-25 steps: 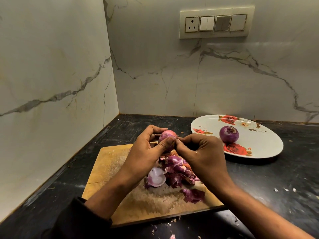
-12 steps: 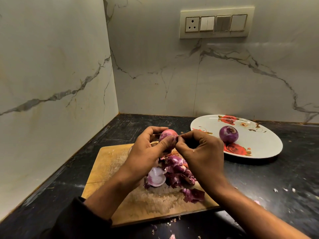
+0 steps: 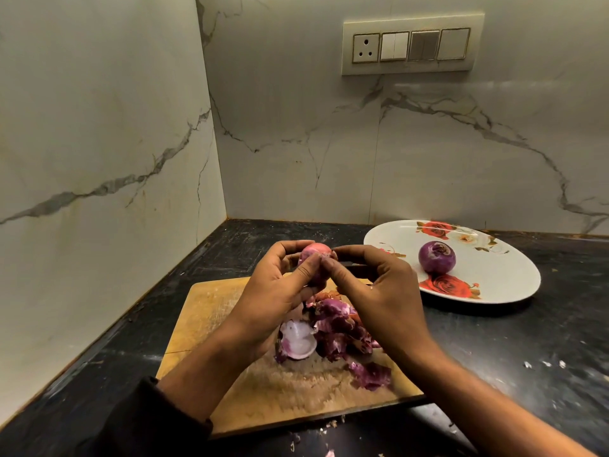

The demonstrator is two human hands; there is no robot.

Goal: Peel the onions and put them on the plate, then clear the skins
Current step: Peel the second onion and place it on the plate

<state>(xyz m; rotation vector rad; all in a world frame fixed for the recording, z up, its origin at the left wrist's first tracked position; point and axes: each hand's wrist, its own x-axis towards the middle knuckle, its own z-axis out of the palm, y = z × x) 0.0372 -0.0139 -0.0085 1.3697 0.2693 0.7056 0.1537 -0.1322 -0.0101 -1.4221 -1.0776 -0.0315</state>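
Both hands, left hand (image 3: 273,291) and right hand (image 3: 379,291), grip 1 onion (image 3: 314,255) (above the skins (image 3: 336,328)).

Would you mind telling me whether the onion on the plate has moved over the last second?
No. The onion sits at the same spot on the plate, just above the same red rose print.
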